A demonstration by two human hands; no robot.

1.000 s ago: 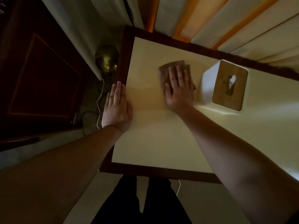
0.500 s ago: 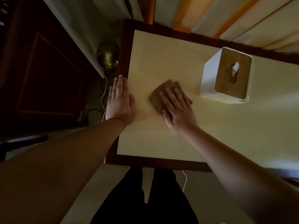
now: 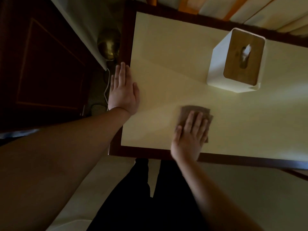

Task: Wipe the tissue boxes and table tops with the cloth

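The right hand (image 3: 190, 137) lies flat on a brown cloth (image 3: 195, 112) and presses it down on the table (image 3: 166, 80). Its fingers are straight and close together, not curled around the cloth. The cloth sits near the front edge of the table, and part of it sticks out past the fingertips. The picture is a bit blurry around this hand.

The left hand (image 3: 123, 92) rests flat on the left edge of the table, fingers straight and holding nothing.

The table top is pale yellow with a dark wood border. A white tissue box (image 3: 216, 67) with a wooden top stands toward the back of the table, well apart from the cloth. A bit of white tissue pokes out of the slot in its top.

Just off the left side of the table there is a shiny gold ball (image 3: 108, 45), and a white cord (image 3: 106, 90) hangs beside it.
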